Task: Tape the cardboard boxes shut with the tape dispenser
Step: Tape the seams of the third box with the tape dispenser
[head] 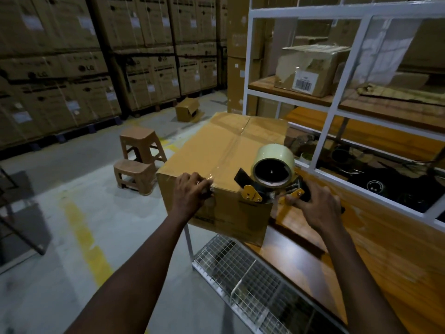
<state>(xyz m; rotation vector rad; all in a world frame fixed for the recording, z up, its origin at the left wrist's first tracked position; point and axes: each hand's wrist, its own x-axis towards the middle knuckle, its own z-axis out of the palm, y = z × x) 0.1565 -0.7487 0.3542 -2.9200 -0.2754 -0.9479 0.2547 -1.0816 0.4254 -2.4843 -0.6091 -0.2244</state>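
1. Here's the box (pixel 216 150), closed, sitting on the left end of a wooden table (pixel 361 237). A clear strip of tape (pixel 228 150) runs along its top seam from the far side to the near edge.
2. Left hand (pixel 192 194) is at that near top edge, right where the tape ends. Its fingers (pixel 204 183) are held together and bent over the edge with the tips on the strip. Pinching or only pressing? I cannot tell.
3. Over to the right hand (pixel 317 208): its fingers are curled round the dark handle of the dispenser (pixel 272 174), thumb on the near side.
4. The dispenser sits at the box's near right corner, roll up and facing us, yellow brackets just over the edge. It is to the right of the left hand's fingertips and apart from them.
5. Round about:
   - two brown stools (pixel 142 143) stand on the floor left of the box;
   - a small open carton (pixel 187 112) lies farther off;
   - a white rack (pixel 337 92) stands at right, with a torn carton (pixel 310 68) on its shelf;
   - a wire basket (pixel 240 273) hangs at the table's near left side;
   - stacked cartons (pixel 72 68) line the far left.
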